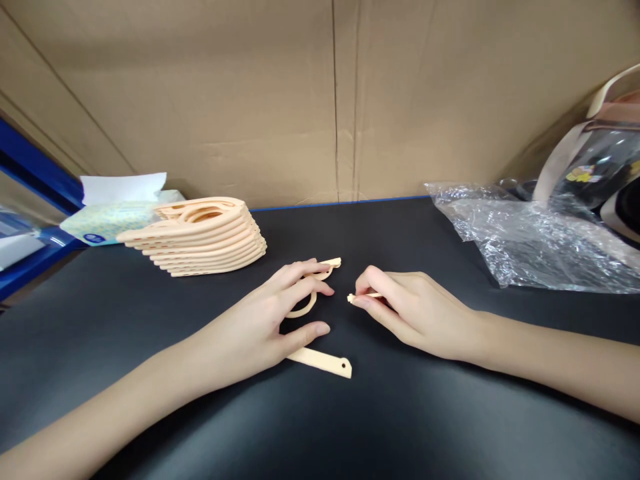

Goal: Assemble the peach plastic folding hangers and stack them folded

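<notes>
My left hand [283, 303] rests with its fingers spread over cream plastic parts on the black tabletop. Past its thumb reaches a flat cream strip [323, 361] with a small hole near its end. A curved, hook-like cream part [306, 308] shows between the fingers, and beneath the fingertips lies another cream piece [330, 264]. How these parts join is hidden under the palm. To the right, my right hand [407, 303] is closed, pinching a thin cream plastic piece [351, 299] between thumb and forefinger; most of that piece is covered by the fingers.
A stack of several peach plastic hanger-like pieces [215, 240] stands at the back left, before a tissue pack [110, 217]. Crumpled clear plastic [540, 243] and a partly transparent bag [600, 157] lie at the right. Cardboard [250, 100] walls the back; a blue frame [37, 170] is at left.
</notes>
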A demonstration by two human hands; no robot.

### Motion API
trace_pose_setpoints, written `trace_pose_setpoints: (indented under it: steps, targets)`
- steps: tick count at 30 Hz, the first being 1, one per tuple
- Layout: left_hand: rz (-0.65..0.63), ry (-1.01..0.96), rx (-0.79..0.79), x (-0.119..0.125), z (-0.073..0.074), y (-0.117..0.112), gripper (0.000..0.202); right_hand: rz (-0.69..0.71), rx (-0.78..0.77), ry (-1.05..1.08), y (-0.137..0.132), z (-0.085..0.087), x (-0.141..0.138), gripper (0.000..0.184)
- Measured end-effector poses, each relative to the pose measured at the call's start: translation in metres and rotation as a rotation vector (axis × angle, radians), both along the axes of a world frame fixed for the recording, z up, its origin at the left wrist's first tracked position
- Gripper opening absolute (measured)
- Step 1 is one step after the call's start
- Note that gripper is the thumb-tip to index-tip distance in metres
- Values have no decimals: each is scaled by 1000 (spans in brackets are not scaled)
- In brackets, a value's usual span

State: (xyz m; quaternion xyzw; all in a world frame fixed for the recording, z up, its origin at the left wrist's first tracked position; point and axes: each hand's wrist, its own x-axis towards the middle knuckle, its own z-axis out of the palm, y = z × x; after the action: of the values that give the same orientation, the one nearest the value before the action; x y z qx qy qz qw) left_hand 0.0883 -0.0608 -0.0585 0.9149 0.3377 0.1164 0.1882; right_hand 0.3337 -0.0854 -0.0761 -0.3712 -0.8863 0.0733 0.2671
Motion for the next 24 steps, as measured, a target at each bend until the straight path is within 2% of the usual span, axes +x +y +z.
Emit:
trace_pose_setpoints:
  steps: [3,6,9,12,15,17,21,24]
  targets:
    - [-28,13,16,0,3,-3,30,-18,-14,9,0,0,0,15]
    - [-67,-5,72,2,7,-6,17,-32,-43,10,1,1,0,15]
    - [-7,-52,134,4,9,-9,3,-35,-52,8,1,2,0,15]
    - [99,-80,123,4,7,-9,28,-36,-56,3,1,2,0,16]
    - [131,-81,70,2,3,-7,47,-37,-59,1,0,2,0,16]
    - [127,-100,44,1,1,-4,45,1,-79,-5,0,3,1,16]
    - [104,-140,32,0,-2,2,36,161,-127,-40,-1,5,2,16]
    - [84,-133,43,0,-2,3,31,225,-122,-39,-2,4,2,30]
